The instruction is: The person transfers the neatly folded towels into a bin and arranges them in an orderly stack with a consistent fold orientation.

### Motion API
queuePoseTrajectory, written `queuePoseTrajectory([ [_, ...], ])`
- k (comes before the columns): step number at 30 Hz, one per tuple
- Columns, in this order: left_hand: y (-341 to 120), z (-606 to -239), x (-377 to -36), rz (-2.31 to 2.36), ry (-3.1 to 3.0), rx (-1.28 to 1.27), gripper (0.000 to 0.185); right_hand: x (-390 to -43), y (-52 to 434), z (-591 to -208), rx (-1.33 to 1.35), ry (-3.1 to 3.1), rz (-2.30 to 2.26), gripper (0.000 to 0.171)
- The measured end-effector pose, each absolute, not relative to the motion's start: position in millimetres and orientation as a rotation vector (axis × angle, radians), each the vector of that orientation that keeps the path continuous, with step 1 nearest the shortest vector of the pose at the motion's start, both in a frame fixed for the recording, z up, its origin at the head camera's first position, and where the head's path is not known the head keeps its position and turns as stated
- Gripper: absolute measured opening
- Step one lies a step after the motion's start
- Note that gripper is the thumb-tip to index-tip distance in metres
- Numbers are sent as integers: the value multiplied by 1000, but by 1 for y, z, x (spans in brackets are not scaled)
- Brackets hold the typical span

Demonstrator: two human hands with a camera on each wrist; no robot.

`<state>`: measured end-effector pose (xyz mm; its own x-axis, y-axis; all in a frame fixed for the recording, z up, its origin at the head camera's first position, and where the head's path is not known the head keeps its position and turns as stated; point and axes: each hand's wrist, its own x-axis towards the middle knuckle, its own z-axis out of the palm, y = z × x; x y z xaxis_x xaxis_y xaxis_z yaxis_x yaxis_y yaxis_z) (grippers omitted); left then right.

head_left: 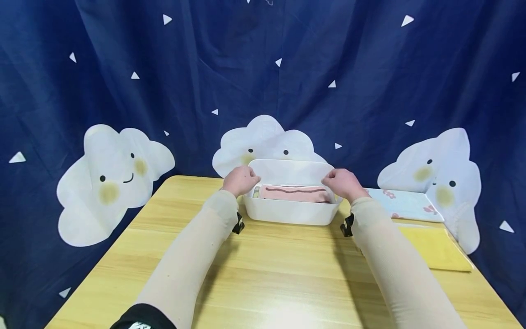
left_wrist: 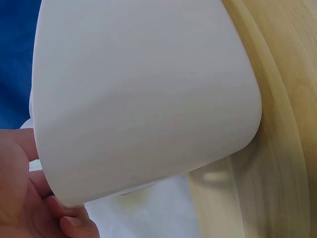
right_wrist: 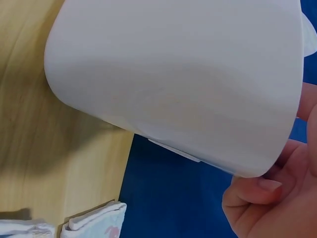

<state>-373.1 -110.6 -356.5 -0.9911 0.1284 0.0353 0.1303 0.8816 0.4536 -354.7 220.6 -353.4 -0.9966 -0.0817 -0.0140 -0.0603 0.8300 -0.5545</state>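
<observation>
A white storage box (head_left: 291,212) stands on the table with a folded pink cloth (head_left: 293,193) inside, edged by a dark wavy line. Behind the cloth its white lid (head_left: 291,172) is tilted up. My left hand (head_left: 240,180) pinches the lid's left edge, and my right hand (head_left: 344,183) pinches the right edge. In the left wrist view the box wall (left_wrist: 148,89) fills the middle, with curled fingers (left_wrist: 74,225) at its corner. The right wrist view mirrors this, with bent fingers (right_wrist: 252,193) by the box corner; the fingertips on the lid are hidden there.
On the right of the wooden table (head_left: 263,274) lie a folded pale blue cloth (head_left: 404,204) with pink flowers and a yellow folded cloth (head_left: 437,249). A dark blue curtain (head_left: 246,55) with white clouds and triangles hangs behind the table's far edge.
</observation>
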Motion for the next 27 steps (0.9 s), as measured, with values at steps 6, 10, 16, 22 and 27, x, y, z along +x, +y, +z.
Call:
queuePoseTrajectory([
  [6, -115, -362, -377, -825, -2991, -210, 23, -351, 222, -354, -109, 2954, -939, 32],
  [10, -121, -364, -378, -914, -2929, -214, 22, -351, 224, -354, -103, 2953, -961, 32],
  [16, -132, -370, -382, -1134, -2847, -157, 33, -351, 225, -354, -109, 2960, -991, 30],
  [22, -142, -384, -386, -1523, -2794, -116, 40, -352, 225, -357, -121, 2989, -996, 29],
  [27, -148, -395, -392, -1824, -2720, -146, 40, -352, 225, -359, -129, 3002, -988, 29],
])
